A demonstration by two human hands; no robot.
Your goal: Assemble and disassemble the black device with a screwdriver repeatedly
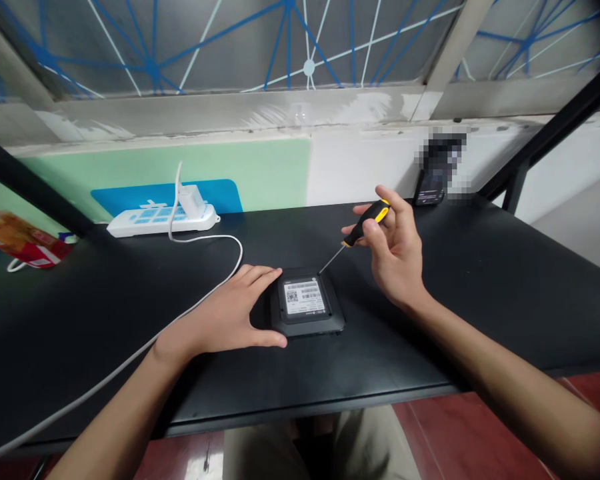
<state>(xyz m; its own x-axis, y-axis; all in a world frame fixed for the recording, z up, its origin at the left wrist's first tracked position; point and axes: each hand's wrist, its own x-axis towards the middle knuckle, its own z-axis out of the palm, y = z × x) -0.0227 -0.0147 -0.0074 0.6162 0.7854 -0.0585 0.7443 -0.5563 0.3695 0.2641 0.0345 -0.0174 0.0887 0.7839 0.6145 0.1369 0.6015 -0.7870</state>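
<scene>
A black, square electronic device [336, 308] lies flat on the desk, its white label [305, 297] with a QR code and barcodes facing up. My left hand [225, 313] grips its left side, thumb at the near corner and fingers at the far one. In my right hand [395, 250] is a screwdriver [363, 223] with a black and yellow handle, held between thumb and fingers. The slim metal shaft slants down to the left, and its tip meets the device's far right corner area. Whether a screw sits under the tip is too small to tell.
A white power strip [163, 220] with a plugged-in charger [191, 200] lies at the back left of the black desk [460, 300]. Its white cable [125, 363] runs under or beside my left forearm. A phone [433, 177] leans against the wall; a red-orange package [25, 240] lies far left.
</scene>
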